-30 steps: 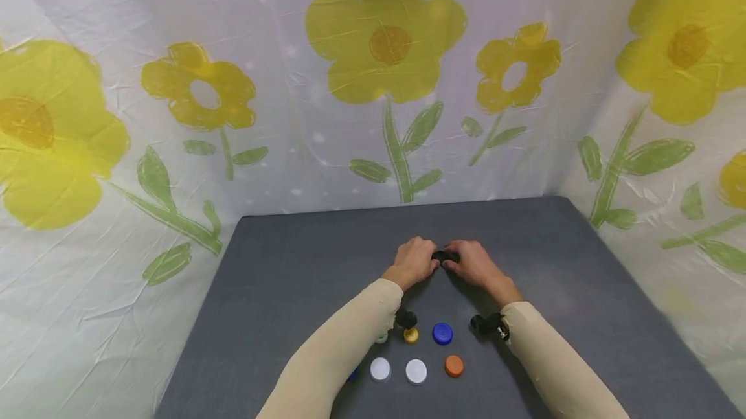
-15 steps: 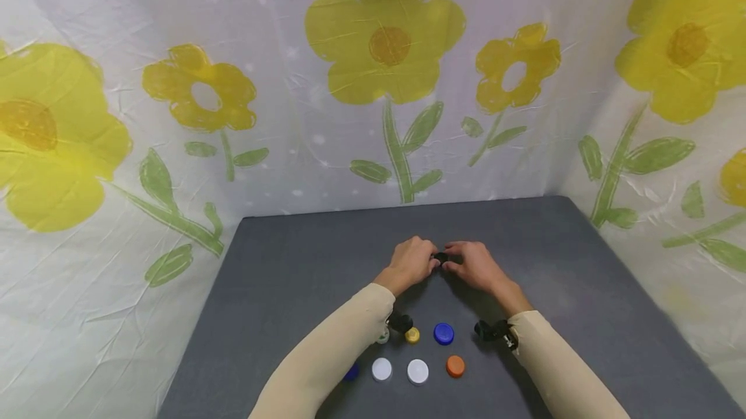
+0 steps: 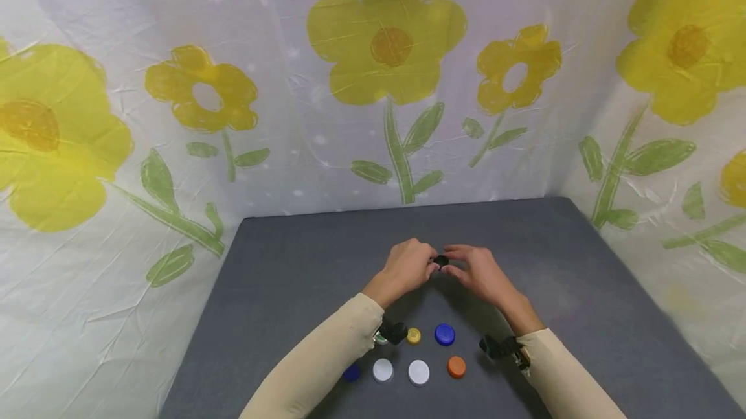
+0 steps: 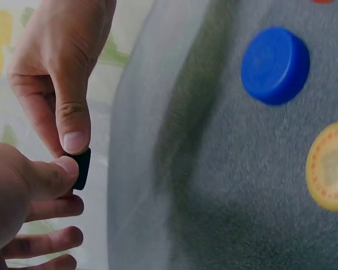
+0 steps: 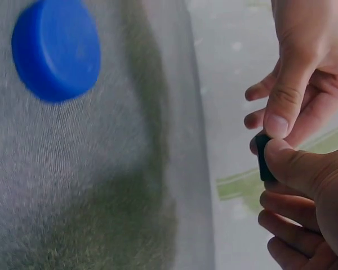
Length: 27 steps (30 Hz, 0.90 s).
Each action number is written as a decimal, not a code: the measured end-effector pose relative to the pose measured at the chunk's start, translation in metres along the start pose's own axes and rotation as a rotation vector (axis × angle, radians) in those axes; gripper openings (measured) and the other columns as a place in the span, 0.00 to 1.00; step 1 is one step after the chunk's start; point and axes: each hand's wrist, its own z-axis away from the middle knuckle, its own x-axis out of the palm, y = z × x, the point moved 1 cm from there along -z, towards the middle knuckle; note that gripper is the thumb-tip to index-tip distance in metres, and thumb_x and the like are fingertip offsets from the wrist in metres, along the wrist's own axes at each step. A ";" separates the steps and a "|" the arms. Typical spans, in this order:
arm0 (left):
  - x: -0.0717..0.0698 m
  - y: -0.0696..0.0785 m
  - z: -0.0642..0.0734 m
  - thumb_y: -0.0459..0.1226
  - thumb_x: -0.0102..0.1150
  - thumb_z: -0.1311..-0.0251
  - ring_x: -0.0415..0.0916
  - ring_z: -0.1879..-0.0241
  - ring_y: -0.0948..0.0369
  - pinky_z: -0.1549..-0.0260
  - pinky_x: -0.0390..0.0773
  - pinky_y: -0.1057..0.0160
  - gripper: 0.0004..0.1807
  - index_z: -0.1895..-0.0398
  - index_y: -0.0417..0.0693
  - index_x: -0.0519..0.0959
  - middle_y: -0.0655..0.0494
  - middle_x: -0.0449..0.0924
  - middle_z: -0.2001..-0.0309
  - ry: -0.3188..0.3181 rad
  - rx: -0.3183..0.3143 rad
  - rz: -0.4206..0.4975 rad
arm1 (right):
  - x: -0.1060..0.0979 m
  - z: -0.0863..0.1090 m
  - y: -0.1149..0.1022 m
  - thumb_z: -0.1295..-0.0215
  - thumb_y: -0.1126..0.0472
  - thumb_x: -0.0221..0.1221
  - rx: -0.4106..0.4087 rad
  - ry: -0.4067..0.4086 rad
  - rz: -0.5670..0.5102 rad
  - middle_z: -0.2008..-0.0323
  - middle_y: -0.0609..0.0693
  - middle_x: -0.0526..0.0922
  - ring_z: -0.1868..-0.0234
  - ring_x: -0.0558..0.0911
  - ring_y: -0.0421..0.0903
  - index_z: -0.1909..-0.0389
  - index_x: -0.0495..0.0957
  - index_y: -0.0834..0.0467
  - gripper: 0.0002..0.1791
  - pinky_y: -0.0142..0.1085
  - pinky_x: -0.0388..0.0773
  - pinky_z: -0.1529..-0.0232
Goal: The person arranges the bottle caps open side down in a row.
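A small black bottle cap (image 3: 441, 262) is between my two hands, over the far half of the grey table (image 3: 315, 263). My left hand (image 3: 406, 267) pinches it from the left, thumb toward me. From the right, my right hand (image 3: 479, 272) holds its other side between thumb and fingers. In the left wrist view both thumb tips press on the black cap (image 4: 84, 169), and its far side is hidden behind the fingers. The right wrist view shows the black cap (image 5: 262, 157) edge-on, with the remaining fingers of the right hand loosely bent below it.
Nearer me lie a blue cap (image 3: 445, 334), a yellow cap (image 3: 413, 336), an orange cap (image 3: 456, 366) and two white caps (image 3: 418, 372). The left sleeve (image 3: 317, 354) partly covers a dark blue cap (image 3: 351, 372). A flowered curtain (image 3: 280, 147) stands behind the table.
The black shape between the hands looked wider earlier and now looks small and round. Both forearms have shifted slightly outward and toward me, and the right fingers have spread a little.
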 end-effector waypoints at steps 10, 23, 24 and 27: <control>-0.024 0.009 0.021 0.49 0.64 0.35 0.82 0.69 0.65 0.74 0.80 0.61 0.09 0.57 0.62 0.88 0.66 0.87 0.67 0.067 0.049 -0.037 | -0.016 0.016 -0.025 0.37 0.55 0.69 -0.015 0.061 -0.042 0.43 0.53 0.84 0.46 0.84 0.54 0.45 0.84 0.59 0.21 0.50 0.81 0.50; -0.045 0.022 0.048 0.47 0.65 0.36 0.81 0.66 0.60 0.68 0.81 0.59 0.11 0.54 0.57 0.86 0.64 0.88 0.63 0.200 0.103 -0.072 | -0.021 0.032 -0.044 0.35 0.57 0.67 -0.022 0.203 -0.147 0.44 0.50 0.84 0.43 0.83 0.51 0.44 0.83 0.55 0.18 0.51 0.79 0.46; -0.045 0.023 0.050 0.47 0.66 0.37 0.81 0.64 0.59 0.66 0.82 0.59 0.13 0.51 0.56 0.86 0.63 0.88 0.59 0.210 0.111 -0.075 | -0.021 0.033 -0.044 0.34 0.55 0.66 -0.009 0.200 -0.159 0.44 0.49 0.84 0.43 0.83 0.51 0.44 0.83 0.54 0.18 0.51 0.79 0.46; -0.043 0.023 0.056 0.46 0.66 0.37 0.83 0.58 0.60 0.60 0.83 0.59 0.17 0.46 0.55 0.84 0.62 0.87 0.50 0.244 0.133 -0.043 | -0.022 0.037 -0.045 0.30 0.52 0.63 0.038 0.172 -0.212 0.44 0.48 0.84 0.43 0.83 0.49 0.44 0.82 0.52 0.17 0.51 0.79 0.46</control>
